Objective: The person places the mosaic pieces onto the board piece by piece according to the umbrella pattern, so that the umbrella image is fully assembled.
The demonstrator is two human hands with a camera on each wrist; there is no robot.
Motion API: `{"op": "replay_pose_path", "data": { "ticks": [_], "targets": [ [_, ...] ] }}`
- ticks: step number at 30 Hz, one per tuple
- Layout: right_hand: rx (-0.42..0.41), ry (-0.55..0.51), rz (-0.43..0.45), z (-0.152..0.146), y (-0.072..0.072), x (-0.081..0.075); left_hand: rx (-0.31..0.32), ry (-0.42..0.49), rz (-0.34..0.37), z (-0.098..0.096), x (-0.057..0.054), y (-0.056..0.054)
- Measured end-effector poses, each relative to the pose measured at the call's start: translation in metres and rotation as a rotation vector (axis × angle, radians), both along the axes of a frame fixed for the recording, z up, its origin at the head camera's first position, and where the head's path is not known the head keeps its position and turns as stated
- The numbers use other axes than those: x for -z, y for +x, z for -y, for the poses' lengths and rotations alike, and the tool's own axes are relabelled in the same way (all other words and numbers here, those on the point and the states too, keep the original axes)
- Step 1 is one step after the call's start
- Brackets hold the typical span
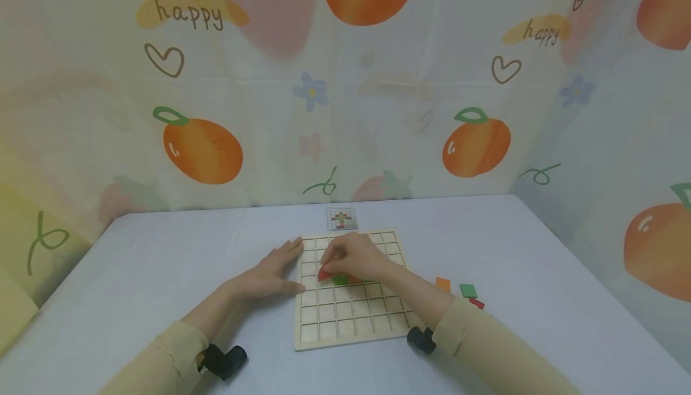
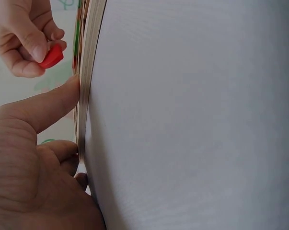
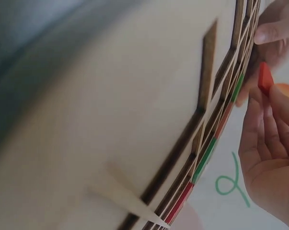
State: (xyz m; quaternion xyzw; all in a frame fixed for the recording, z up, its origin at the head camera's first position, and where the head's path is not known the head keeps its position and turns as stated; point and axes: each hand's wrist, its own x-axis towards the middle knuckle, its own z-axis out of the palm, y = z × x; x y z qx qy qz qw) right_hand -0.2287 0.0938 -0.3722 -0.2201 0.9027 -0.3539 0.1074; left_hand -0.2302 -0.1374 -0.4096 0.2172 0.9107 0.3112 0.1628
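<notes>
A pale wooden grid board (image 1: 318, 332) lies on the white table. Above its left-middle cells, my right hand (image 1: 356, 256) pinches a small red tile (image 3: 265, 78) between thumb and fingers; the tile's full outline is partly covered. Just right of that tile, a green tile (image 1: 340, 280) sits in the grid. Red, green and orange-brown tiles form a row in the right wrist view, where a red tile (image 3: 180, 203) is nearest. Fingers extended, my left hand (image 1: 267, 275) touches the board's left edge with thumb and fingertips. My right hand hides some cells.
Behind the board lies a small pattern card (image 1: 342, 219) with a coloured figure on a grid. To the board's right are a loose orange tile (image 1: 443, 285), a green tile (image 1: 468, 291) and a red tile (image 1: 477, 303). A fruit-printed curtain (image 1: 270, 143) hangs behind the table.
</notes>
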Motion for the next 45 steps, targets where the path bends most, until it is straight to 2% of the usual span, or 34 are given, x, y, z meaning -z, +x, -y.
{"op": "replay_pose_path", "data": {
  "ticks": [12,28,39,45],
  "targets": [
    [-0.025,0.055,0.01,0.002,-0.002,0.007,-0.001,0.007,-0.002,0.001,0.002,-0.001],
    [-0.041,0.105,-0.022,0.002,0.0,0.005,-0.02,0.006,0.002,-0.001,0.002,0.0],
    [-0.018,0.054,-0.022,-0.002,-0.003,0.003,-0.02,0.016,0.013,0.0,0.004,0.001],
    [0.007,0.02,-0.036,-0.015,-0.008,-0.006,-0.03,0.008,0.01,-0.001,0.003,0.0]
  ]
}}
